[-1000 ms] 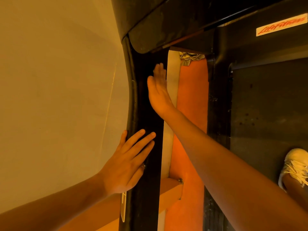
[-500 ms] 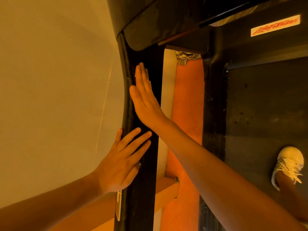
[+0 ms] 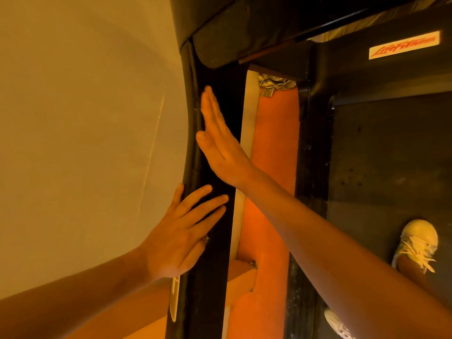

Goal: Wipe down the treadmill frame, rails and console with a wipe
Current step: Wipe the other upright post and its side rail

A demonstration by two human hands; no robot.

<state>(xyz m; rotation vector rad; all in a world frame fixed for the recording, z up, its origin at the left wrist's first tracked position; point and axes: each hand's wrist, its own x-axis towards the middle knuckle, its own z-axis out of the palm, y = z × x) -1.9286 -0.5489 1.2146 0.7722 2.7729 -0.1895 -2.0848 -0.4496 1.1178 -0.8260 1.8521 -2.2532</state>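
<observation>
The left hand [image 3: 181, 231] lies flat on the black post of the treadmill frame [image 3: 208, 302], with its fingers straight and spread and gripping nothing that shows. Just beyond its fingertips the right hand [image 3: 220, 143] is also flat, fingers together, against the same post. No wipe is in sight, and I cannot tell whether one sits under either palm. To wipe well, I judge, keep the palm pressed flat and run long overlapping strokes that take in both edges. The post is narrow and glossy black. Past the right fingertips it runs up to a dark housing [image 3: 244, 28].
</observation>
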